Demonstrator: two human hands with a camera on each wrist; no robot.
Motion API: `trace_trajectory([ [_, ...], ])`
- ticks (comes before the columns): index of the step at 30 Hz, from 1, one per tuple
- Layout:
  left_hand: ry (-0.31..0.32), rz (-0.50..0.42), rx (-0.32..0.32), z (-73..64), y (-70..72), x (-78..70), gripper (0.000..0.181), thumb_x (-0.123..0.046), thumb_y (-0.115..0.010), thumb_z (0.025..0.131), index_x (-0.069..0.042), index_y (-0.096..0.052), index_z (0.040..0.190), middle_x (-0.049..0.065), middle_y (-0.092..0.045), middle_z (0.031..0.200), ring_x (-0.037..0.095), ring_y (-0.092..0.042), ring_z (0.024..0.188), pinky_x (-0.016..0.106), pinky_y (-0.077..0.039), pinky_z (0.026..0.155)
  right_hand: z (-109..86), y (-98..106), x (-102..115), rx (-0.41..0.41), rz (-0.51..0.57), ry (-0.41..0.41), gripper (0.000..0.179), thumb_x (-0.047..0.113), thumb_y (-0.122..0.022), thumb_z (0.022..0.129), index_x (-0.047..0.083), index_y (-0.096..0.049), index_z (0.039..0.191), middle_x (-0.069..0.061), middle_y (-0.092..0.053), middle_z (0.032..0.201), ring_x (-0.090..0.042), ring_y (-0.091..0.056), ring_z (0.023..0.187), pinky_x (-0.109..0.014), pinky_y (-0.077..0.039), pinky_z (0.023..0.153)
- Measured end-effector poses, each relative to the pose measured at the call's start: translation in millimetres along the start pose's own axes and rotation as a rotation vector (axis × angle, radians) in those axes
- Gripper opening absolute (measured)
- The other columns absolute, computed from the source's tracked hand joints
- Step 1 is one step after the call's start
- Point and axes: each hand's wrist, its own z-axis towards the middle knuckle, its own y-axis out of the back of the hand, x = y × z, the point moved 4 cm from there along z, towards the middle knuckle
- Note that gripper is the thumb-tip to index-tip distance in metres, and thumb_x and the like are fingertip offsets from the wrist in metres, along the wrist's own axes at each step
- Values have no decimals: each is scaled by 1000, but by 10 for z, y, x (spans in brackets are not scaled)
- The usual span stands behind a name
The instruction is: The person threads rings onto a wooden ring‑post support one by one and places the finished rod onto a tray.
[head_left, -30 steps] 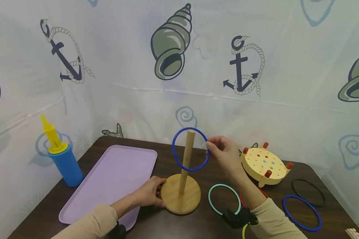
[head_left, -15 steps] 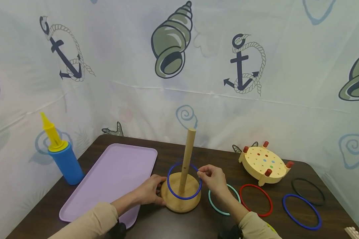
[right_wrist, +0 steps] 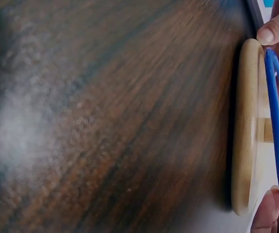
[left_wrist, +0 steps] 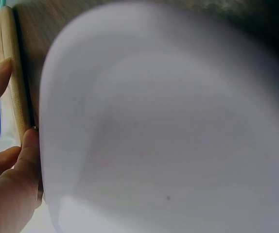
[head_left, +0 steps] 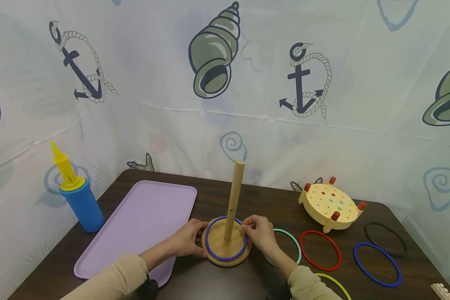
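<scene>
A wooden peg stand [head_left: 234, 196] with a round base stands upright on the dark table, and my left hand [head_left: 189, 239] grips the base's left edge between thumb and fingers. Around the peg, low over the base, is a blue ring [head_left: 226, 260]. My right hand [head_left: 260, 234] pinches this ring at its right side. In the right wrist view the blue ring [right_wrist: 274, 114] hangs just off the face of the round base [right_wrist: 246, 131], with the peg through it. The left wrist view shows the left hand [left_wrist: 13, 184] at the base's rim.
Right of the stand lie mint [head_left: 294, 239], red [head_left: 339, 256], yellow [head_left: 339, 283], dark [head_left: 397, 237] and second blue [head_left: 397, 266] rings. Behind them sits an upturned cream pegged toy [head_left: 331, 206]. At left are a lilac tray [head_left: 146, 225] and a blue-and-yellow pump [head_left: 83, 208].
My right hand has brought the blue ring from the peg's top down to near the base. My left hand has stayed on the base's edge.
</scene>
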Motion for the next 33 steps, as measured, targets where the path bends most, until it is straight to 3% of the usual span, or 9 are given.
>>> trace_trajectory([
  [33,0,-37,7,25,-15,36,84,-6,-86,60,17,-42,128,24,-44,119,31,-51,104,32,-56,81,42,-90,-34,-44,-198,114,10,10,-74,77,8,-66,71,2,-61,60,-4,-48,51,-18,-40,44],
])
